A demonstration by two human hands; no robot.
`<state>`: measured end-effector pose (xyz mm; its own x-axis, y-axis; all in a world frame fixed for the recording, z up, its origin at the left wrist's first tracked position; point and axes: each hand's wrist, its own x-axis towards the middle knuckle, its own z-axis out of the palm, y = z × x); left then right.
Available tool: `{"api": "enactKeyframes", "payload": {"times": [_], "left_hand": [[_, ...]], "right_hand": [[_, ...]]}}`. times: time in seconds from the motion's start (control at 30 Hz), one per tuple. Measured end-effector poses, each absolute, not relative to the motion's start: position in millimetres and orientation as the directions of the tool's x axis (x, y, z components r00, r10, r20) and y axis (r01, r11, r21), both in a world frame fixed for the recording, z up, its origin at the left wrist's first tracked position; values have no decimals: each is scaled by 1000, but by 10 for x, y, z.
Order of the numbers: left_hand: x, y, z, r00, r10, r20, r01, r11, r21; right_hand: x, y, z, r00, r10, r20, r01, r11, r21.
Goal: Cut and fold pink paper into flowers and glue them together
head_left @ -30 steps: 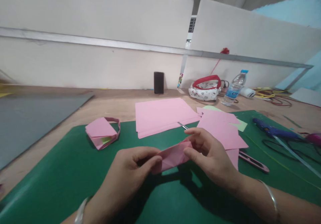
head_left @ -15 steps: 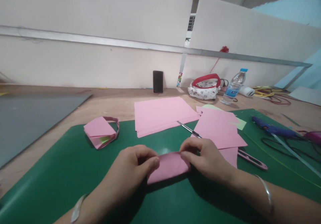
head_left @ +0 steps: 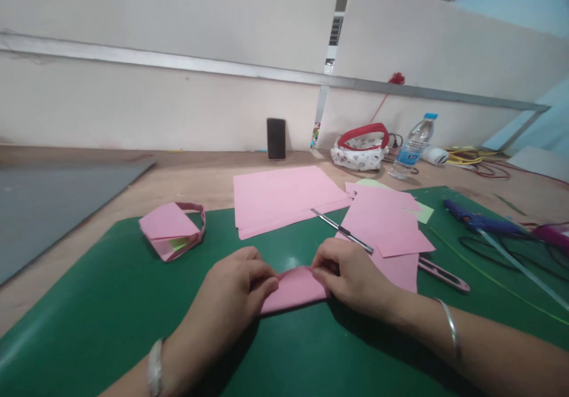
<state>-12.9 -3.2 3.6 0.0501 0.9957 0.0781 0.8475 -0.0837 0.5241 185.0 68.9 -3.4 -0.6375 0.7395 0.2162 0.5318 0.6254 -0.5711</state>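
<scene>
A small folded piece of pink paper is held low over the green mat. My left hand pinches its left end between thumb and fingers. At its upper right corner, my right hand pinches it too. The paper's top edge bows up slightly between the hands. Just beyond my right hand, a slim metal craft knife rests partly on cut pink sheets. To the left lies a folded pink paper piece with a band loop and a bit of green inside.
A stack of pink sheets lies at the mat's far edge. Right of it are a pink-handled cutter and a blue glue gun with a cable. Behind stand a phone, a white pouch and a water bottle.
The pink paper's near side looks narrower, tilted or folded over more between my fingers. Both hands keep their pinch. The whole view has shifted slightly.
</scene>
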Motion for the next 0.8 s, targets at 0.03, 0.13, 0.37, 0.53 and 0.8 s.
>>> {"api": "enactKeyframes", "payload": {"times": [0.03, 0.13, 0.37, 0.53, 0.8], "left_hand": [[-134, -33, 24, 58, 995, 82, 852, -92, 515], [-145, -46, -21, 95, 988, 120, 855, -143, 499], [-104, -19, -58, 496, 841, 215, 782, -540, 311], [-113, 92, 42, 537, 841, 67, 760, -516, 396], [-1, 215, 21, 486, 874, 11, 814, -458, 356]], "right_hand": [[1853, 687, -42, -642, 734, 221, 529, 633, -565], [1869, 675, -61, -670, 703, 239, 507, 668, -545], [1871, 682, -73, -692, 686, 223, 495, 677, -545], [1853, 689, -48, -687, 700, 192, 509, 653, -560], [1837, 768, 23, -643, 761, 86, 547, 535, -643]]}}
